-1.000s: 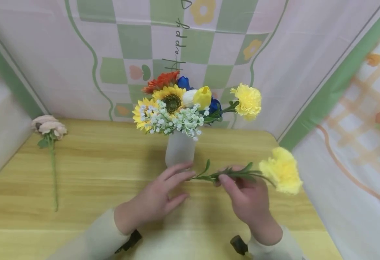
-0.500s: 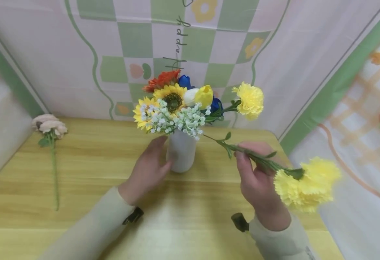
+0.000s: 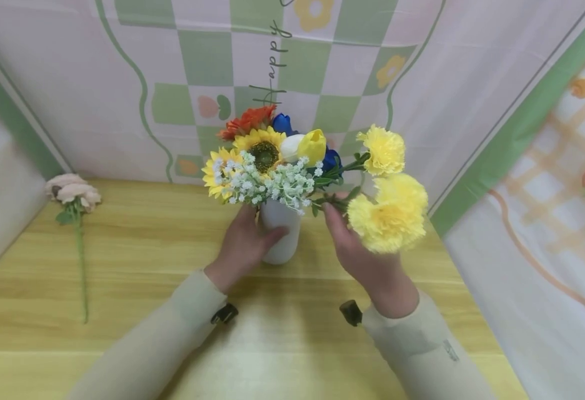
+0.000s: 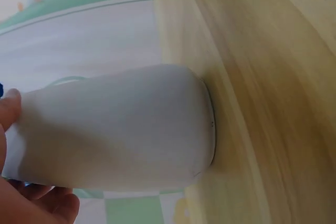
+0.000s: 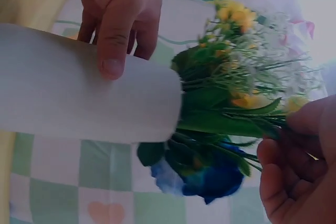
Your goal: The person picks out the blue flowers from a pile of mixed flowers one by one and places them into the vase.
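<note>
A white vase (image 3: 283, 250) stands upright on the wooden table, filled with artificial flowers. My left hand (image 3: 242, 244) grips its side, thumb across the front and fingers behind. Between the thumb and fingers of my right hand (image 3: 367, 266) is the green stem of a yellow carnation (image 3: 389, 214), its blooms pointing right. The stem's lower end reaches in among the leaves at the vase mouth (image 5: 177, 103), where foliage hides it. Sunflowers (image 3: 262, 155), an orange-red flower (image 3: 249, 122), a yellow tulip (image 3: 313, 145), white baby's breath (image 3: 287, 186) and another yellow carnation (image 3: 384, 150) fill the bouquet.
On the left of the table (image 3: 172, 333) lies a pale pink flower (image 3: 74, 191) with a long green stem. A checked green-and-white cloth (image 3: 207, 61) hangs behind the vase. More cloth (image 3: 537, 266) borders the table's right edge.
My left hand has moved up to the vase and taken hold of it. My right hand has carried the yellow carnation up and left, bringing its stem to the vase mouth.
</note>
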A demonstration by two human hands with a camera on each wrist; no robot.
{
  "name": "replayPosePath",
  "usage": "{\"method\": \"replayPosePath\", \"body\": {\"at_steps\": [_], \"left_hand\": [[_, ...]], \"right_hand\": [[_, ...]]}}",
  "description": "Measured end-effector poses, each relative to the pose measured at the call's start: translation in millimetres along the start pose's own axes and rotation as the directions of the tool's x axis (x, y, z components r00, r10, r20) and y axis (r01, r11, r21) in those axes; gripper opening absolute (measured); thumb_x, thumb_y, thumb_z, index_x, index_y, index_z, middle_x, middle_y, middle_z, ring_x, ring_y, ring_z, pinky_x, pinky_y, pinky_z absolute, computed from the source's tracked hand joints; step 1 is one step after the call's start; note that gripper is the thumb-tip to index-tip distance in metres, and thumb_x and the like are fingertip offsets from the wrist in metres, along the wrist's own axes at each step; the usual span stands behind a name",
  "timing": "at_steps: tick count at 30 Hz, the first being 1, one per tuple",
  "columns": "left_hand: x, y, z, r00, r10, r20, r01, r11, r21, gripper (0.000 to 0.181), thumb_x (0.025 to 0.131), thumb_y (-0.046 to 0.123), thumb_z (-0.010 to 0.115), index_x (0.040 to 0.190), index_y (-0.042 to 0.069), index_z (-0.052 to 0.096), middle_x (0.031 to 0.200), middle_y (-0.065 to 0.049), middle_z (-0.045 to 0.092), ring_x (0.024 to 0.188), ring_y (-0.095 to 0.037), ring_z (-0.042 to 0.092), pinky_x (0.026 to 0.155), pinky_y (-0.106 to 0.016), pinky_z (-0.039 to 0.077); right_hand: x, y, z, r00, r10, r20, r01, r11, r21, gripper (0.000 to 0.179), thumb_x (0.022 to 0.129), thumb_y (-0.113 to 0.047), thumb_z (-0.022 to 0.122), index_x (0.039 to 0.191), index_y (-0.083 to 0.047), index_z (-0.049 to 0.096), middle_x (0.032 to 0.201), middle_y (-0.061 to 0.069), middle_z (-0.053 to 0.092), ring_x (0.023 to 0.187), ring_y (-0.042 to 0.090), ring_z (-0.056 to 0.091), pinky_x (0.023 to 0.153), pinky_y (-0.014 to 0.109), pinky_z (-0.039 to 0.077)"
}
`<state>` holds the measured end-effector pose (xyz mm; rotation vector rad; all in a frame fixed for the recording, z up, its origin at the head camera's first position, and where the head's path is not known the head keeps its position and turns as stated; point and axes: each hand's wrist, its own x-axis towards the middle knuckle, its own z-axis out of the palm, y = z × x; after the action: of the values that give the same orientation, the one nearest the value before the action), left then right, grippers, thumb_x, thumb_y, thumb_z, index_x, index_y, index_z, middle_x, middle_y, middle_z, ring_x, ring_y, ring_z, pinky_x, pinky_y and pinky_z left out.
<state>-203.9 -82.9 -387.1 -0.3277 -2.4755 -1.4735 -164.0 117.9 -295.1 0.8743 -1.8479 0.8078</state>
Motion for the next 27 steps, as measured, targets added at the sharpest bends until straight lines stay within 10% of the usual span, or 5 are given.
{"method": "replayPosePath", "body": {"at_steps": [5, 10, 19, 24, 27], "left_hand": [[3.5, -4.0, 1.3, 0.999, 0.035, -0.021, -0.036, 0.998, -0.059, 0.075, 0.084, 0.035, 0.082, 0.143, 0.008, 0.044, 0.139, -0.011, 0.053, 0.127, -0.030, 0.051, 0.103, -0.048, 0.044], [4.0, -4.9, 0.6, 1.000, 0.005, -0.003, -0.005, 0.999, -0.050, 0.071, 0.083, 0.035, 0.083, 0.138, 0.006, 0.049, 0.137, -0.014, 0.054, 0.124, -0.033, 0.053, 0.101, -0.050, 0.045], [3.1, -8.8, 0.8, 0.999, 0.042, 0.001, -0.042, 0.999, 0.014, 0.067, 0.084, 0.038, 0.081, 0.133, 0.004, 0.050, 0.132, -0.015, 0.056, 0.122, -0.036, 0.054, 0.097, -0.050, 0.049], [3.4, -10.5, 0.6, 0.995, 0.096, -0.012, -0.095, 0.994, 0.049, 0.067, 0.084, 0.037, 0.081, 0.132, 0.002, 0.049, 0.128, -0.016, 0.057, 0.119, -0.036, 0.057, 0.095, -0.049, 0.050], [3.5, -10.3, -0.5, 0.994, 0.104, -0.012, -0.103, 0.993, 0.057, 0.069, 0.085, 0.037, 0.081, 0.134, 0.001, 0.049, 0.128, -0.017, 0.057, 0.119, -0.036, 0.057, 0.095, -0.049, 0.051]], "right_hand": [[-3.3, 9, 18, 0.987, -0.150, 0.055, 0.157, 0.974, -0.165, 0.020, 0.085, 0.000, 0.068, 0.100, 0.008, 0.058, 0.096, 0.021, 0.060, 0.095, 0.039, 0.057, 0.096, 0.050, 0.043], [-1.1, 11, 29, 0.986, -0.104, 0.129, 0.124, 0.979, -0.160, 0.046, 0.088, -0.005, 0.066, 0.127, 0.014, 0.050, 0.128, 0.028, 0.053, 0.121, 0.042, 0.048, 0.111, 0.049, 0.032], [0.1, 11, 43, 0.970, 0.007, 0.244, 0.073, 0.945, -0.320, 0.035, 0.090, -0.007, 0.067, 0.120, 0.005, 0.053, 0.118, 0.022, 0.055, 0.116, 0.038, 0.050, 0.104, 0.048, 0.039], [-4.1, 9, 44, 0.988, 0.074, 0.137, -0.054, 0.988, -0.146, 0.042, 0.083, -0.002, 0.070, 0.122, 0.003, 0.053, 0.114, 0.016, 0.059, 0.112, 0.031, 0.056, 0.097, 0.042, 0.047], [-6.9, 5, 43, 0.996, 0.024, 0.082, -0.003, 0.970, -0.241, 0.031, 0.082, -0.003, 0.072, 0.108, 0.004, 0.058, 0.099, 0.017, 0.062, 0.093, 0.034, 0.062, 0.075, 0.046, 0.056]]}}
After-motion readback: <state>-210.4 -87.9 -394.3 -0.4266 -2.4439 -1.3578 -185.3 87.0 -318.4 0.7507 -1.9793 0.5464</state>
